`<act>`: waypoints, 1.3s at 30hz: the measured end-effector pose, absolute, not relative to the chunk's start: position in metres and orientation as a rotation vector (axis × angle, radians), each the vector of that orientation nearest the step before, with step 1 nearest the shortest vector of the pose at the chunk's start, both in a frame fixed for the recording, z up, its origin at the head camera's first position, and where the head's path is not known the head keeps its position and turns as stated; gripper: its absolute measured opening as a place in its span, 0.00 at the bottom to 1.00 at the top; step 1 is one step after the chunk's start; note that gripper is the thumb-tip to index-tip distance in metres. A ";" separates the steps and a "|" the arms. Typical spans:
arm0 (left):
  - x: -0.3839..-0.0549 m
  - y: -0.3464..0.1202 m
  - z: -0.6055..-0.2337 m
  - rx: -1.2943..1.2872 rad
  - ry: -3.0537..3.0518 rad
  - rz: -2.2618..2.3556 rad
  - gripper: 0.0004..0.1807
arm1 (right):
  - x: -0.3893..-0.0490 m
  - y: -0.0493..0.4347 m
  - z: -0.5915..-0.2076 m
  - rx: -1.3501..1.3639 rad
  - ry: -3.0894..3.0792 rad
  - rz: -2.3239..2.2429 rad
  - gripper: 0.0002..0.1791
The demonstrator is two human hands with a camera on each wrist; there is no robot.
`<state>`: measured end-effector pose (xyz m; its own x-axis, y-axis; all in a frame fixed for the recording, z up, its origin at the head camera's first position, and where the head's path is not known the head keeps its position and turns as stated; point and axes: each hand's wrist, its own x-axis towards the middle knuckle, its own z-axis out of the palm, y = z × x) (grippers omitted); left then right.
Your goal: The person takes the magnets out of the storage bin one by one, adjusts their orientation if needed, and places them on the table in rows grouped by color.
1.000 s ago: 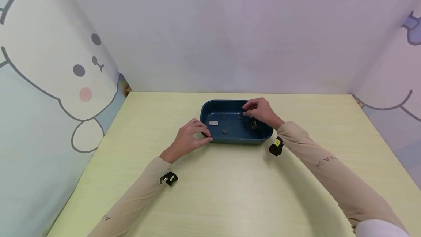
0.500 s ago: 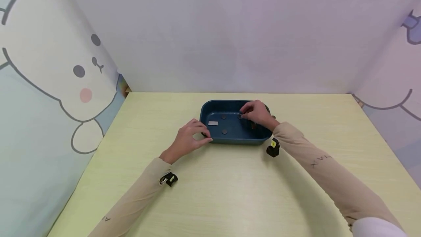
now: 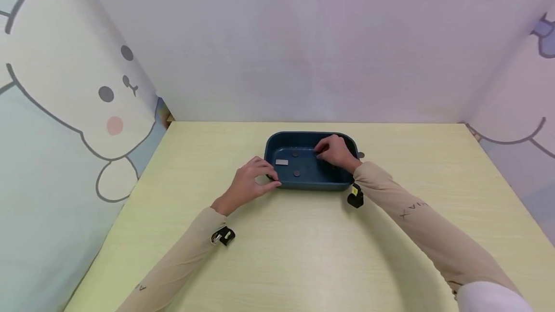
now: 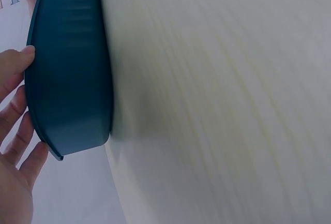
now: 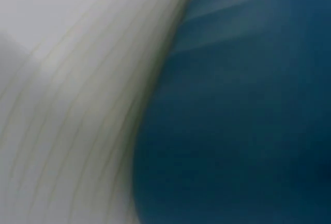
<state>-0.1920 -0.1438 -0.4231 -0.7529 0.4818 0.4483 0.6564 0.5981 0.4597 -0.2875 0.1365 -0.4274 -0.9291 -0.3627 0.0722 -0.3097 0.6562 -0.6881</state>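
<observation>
A dark blue plastic basin [image 3: 310, 186] stands on the table. My left hand [image 3: 249, 180] holds its left front corner; in the left wrist view the thumb [image 4: 27, 51] lies on the rim and the fingers reach round the far side. My right hand [image 3: 336, 152] is inside the basin at the right, fingers bent and fingertips low near the floor. Whether they pinch a coin is hidden. Two coin-like discs lie on the basin floor, a front disc [image 3: 297, 173] and a back disc [image 3: 295, 154]. Left of them lies a small pale rectangular piece [image 3: 282, 162].
Another coin-like disc [image 3: 362, 154] sits just outside the basin's right rim. The pale wooden table [image 3: 303, 249] meets a plain wall [image 3: 303, 61] at the back. Cartoon-printed panels [image 3: 78, 124] stand at both sides.
My right hand has moved left and lower into the basin, covering a coin-like disc and a small dark block seen earlier. The disc outside the right rim has come into sight. The left hand stays put.
</observation>
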 end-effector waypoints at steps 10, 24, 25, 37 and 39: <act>-0.192 -0.142 -0.422 -0.933 -2.545 -0.896 0.05 | -0.288 0.136 -0.429 -0.603 2.781 -1.048 0.08; -0.191 -0.143 -0.425 -0.927 -2.538 -0.919 0.05 | -0.284 0.130 -0.424 -0.711 2.778 -0.958 0.05; -0.191 -0.143 -0.425 -0.927 -2.538 -0.920 0.05 | -0.284 0.130 -0.424 -0.722 2.780 -0.953 0.05; -0.191 -0.143 -0.424 -0.926 -2.547 -0.918 0.05 | -0.285 0.132 -0.429 -0.881 2.781 -0.945 0.06; -0.191 -0.142 -0.424 -0.927 -2.549 -0.917 0.05 | -0.285 0.132 -0.430 -0.865 2.783 -0.953 0.05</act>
<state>-0.1907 -0.1423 -0.4237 -0.7557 0.4775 0.4483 0.6536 0.5933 0.4699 -0.2850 0.1319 -0.4297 -0.8381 -0.5349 0.1068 -0.4881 0.6479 -0.5848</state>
